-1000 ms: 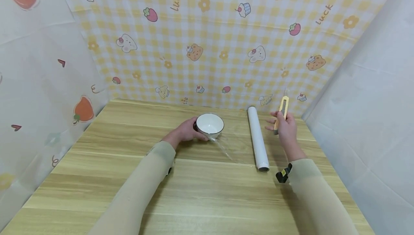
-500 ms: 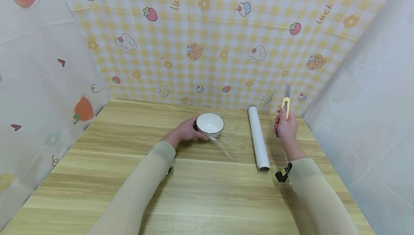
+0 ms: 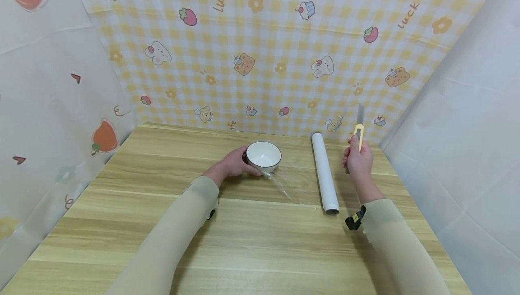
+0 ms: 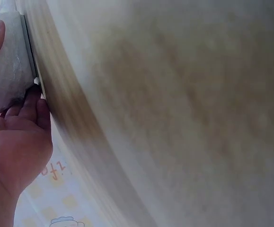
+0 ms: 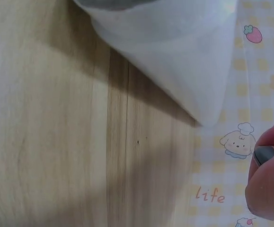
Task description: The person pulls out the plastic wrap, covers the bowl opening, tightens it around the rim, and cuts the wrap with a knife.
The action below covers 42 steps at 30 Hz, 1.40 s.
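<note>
At the back middle of the table, my left hand (image 3: 235, 163) grips the side of a white bowl (image 3: 264, 155) with a dark rim. Thumb and fingers lie round its wall in the left wrist view, where wrinkled clear film (image 4: 9, 61) covers the bowl's side. From the bowl, a sheet of plastic wrap (image 3: 280, 187) stretches right to a white plastic wrap roll (image 3: 324, 173). Right of the roll, my right hand (image 3: 360, 162) holds a yellow utility knife (image 3: 359, 131) upright, blade out and pointing up. Only part of this hand (image 5: 269, 184) shows in the right wrist view.
The wood-grain table (image 3: 260, 250) meets a yellow checked cloth backdrop (image 3: 264, 87) just behind the bowl and roll. White cloth walls (image 3: 467, 128) stand on the left and right sides.
The utility knife's blade now sticks out much farther. My right fingers, spread earlier, have closed round its handle. Left hand, bowl and roll look much the same.
</note>
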{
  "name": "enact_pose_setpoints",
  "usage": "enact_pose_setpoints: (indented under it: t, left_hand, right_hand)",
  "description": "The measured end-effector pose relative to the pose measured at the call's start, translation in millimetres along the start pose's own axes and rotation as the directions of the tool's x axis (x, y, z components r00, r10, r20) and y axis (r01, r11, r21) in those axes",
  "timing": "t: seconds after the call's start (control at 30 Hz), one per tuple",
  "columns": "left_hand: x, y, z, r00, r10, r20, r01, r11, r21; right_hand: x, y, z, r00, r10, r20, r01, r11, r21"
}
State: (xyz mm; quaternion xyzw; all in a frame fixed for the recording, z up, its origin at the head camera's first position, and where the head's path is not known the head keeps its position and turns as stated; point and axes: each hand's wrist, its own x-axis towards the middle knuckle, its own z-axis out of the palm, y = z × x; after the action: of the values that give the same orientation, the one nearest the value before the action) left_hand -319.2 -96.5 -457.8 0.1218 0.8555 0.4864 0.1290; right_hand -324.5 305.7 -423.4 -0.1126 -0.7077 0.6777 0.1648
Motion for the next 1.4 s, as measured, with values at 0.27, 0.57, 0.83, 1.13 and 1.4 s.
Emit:
enact_pose_setpoints:
  t: [0.27,0.57,0.83,1.13,1.4]
  left_hand:
    - [2.0,-1.8,1.4,1.0,0.001,-0.005,-0.001,1.0,0.024]
    - [1.6,-6.7,-3.1,1.0,0.023,0.006,-0.023,1.0,0.01]
    - [0.3,-2.1,-11.1,0.999,0.009,0.049,-0.009,1.0,0.002]
    - [33.9,59.5,-16.2,0.996,0.084,-0.029,-0.068,0.935,0.347]
    - [79.4,131.5,19.9,0.988,0.119,0.097,-0.152,0.832,0.533]
  right_hand:
    - [-0.1,1.1,4.1,0.998,0.063,0.029,-0.062,0.998,-0.023]
    - [-2.4,0.4,4.1,0.998,0.04,0.048,-0.035,0.995,-0.097]
    - [-6.5,1.2,3.8,0.997,0.055,0.056,-0.045,0.985,-0.167]
    - [-11.5,-4.8,9.1,0.989,-0.032,0.146,0.099,0.869,-0.485]
    - [-10.1,-14.2,22.6,0.952,0.002,0.305,0.217,0.695,-0.685]
